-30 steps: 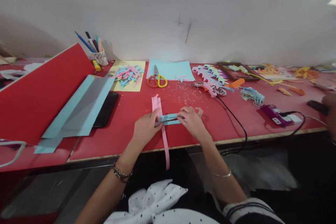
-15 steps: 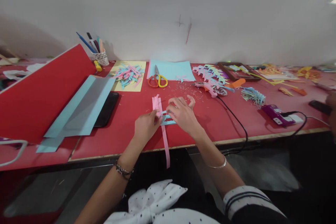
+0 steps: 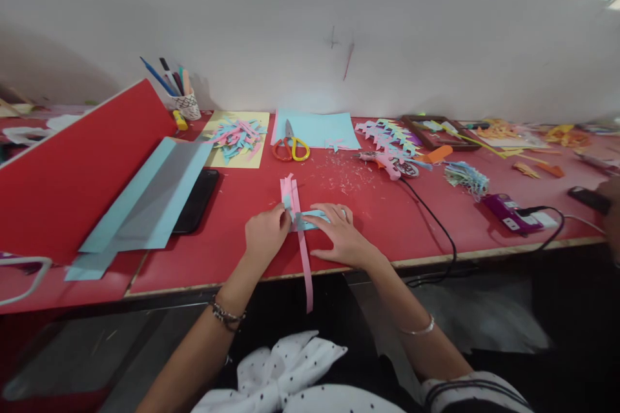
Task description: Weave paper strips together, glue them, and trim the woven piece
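- Head view: a set of flat pink paper strips (image 3: 294, 193) and a set of light-blue paper strips (image 3: 308, 226) cross on the glossy red tabletop (image 3: 242, 193), directly between the two hands and near the front edge.
- The left hand (image 3: 265, 234) curls at the left side of the crossing, its thumb and fingers narrow, seemingly closed on the left end of the light-blue strips; blur hides exactly which layer they grip.
- The right hand (image 3: 346, 237) lies low over the right part of the light-blue strips, its fingers spread wide and its thumb held apart on the side nearer the body.
- The step in hand looks like interlacing the two colours. A firm right hand should pin the light-blue strips flat while the left works only one layer at a time.
- Strips are best drawn snug and square at the crossing, with light, even pulls; thin paper likely creases or tears if tugged sideways.
- One long pink tail (image 3: 306, 271) hangs over the front edge; a forearm brushing it could skew the crossing, so both wrists should stay clear.
- The steel scissors with red and yellow handles (image 3: 292, 142) and the pink glue gun (image 3: 386, 162) lie well apart from the strips, leaving room to work.
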Tool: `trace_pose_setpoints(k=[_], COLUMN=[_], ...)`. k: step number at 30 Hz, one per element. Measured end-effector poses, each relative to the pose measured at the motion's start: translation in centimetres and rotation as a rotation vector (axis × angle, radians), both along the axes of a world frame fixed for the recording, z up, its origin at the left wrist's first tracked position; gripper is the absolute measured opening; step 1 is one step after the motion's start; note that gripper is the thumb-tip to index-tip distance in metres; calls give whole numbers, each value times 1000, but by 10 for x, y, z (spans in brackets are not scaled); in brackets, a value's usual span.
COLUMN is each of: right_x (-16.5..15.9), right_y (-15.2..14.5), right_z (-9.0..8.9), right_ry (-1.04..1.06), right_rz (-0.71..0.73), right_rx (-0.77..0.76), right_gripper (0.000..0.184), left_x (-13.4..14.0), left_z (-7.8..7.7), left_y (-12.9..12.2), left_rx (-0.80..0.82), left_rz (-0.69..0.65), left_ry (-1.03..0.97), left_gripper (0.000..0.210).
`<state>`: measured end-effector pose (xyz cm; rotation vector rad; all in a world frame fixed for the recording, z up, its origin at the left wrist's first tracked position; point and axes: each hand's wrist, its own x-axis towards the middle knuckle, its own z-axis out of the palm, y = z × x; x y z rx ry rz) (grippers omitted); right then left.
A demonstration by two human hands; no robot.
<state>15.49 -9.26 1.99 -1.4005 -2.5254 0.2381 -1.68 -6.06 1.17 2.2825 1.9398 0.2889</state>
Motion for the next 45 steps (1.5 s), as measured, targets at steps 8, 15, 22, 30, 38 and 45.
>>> trace_pose_setpoints(k=[8,15,22,30,38,45], right_x=[-24,-31,-38,-37,-23,-23], right_y=[4,14,21,30,24,21], right_z=[-8,-8,-20,-9,-4,-6], right_ry=[52,221,260,140,116,107], right_rz=[-49,-270,-452,-386,-173,-120], right_rx=[58,11,29,-37,-85,-109], right_gripper=[26,13,12,12,28,27], left_x=[0,-1,-1,-2,-2,-3], left_z=[5,4,0,-4,-2,-4], left_y=[0,1,1,4,2,3], left_rx=[-28,-52,-23,-25,-36,-20], left_rz=[23,17,26,29,13,-3], left_ry=[-6,-45,-58,-70,-80,-76], left_gripper=[31,31,32,33,32,33])
